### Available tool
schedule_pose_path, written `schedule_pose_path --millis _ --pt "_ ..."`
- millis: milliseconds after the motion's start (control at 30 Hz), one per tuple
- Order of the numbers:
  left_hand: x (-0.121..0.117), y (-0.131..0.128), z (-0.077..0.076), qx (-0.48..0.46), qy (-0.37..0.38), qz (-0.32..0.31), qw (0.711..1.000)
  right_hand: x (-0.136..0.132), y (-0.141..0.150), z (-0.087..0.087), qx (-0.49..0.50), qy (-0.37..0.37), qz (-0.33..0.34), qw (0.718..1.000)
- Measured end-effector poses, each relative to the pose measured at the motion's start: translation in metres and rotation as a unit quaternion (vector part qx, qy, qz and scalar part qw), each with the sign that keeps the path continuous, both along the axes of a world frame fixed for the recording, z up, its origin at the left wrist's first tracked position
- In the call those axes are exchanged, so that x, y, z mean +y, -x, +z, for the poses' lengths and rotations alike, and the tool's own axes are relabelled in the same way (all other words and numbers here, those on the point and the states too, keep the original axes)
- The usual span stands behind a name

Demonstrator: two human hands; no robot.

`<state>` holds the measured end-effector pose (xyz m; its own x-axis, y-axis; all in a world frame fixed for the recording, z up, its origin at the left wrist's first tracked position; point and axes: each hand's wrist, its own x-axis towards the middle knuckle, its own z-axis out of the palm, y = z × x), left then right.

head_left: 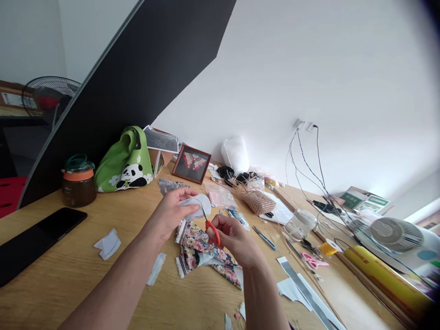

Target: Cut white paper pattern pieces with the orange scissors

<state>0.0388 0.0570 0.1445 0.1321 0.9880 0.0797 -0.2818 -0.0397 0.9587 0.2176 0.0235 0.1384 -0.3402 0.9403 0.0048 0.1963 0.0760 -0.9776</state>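
Between the thumb and fingers of my left hand (174, 208) is a pale, rounded fabric piece (198, 207), held above the table. My right hand (232, 236) grips orange-handled scissors (213, 233), whose blades point up and left and meet the piece's edge. How far the blades are parted is hard to make out. Below both hands lies floral fabric (197, 243) with striped, frayed ends. A small pale scrap (109, 244) lies left of my left forearm, and a narrow strip (157, 269) lies close beside that forearm.
A black phone (65, 224), a jar (79, 183) and a green panda bag (127, 165) stand or lie at left. Behind are a framed moth-like piece (191, 164) and a woven pouch (258, 201). To the right are a utility knife (264, 237), pink scissors (313, 261) and a ruler (305, 291).
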Motion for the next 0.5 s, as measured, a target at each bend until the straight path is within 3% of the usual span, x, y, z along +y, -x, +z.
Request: schedule_pose_path --millis 500 --pt "0.0003 0.0003 0.0004 0.0 -0.009 0.003 1.0 -0.001 -0.0009 0.0002 0.011 -0.002 0.02 1.0"
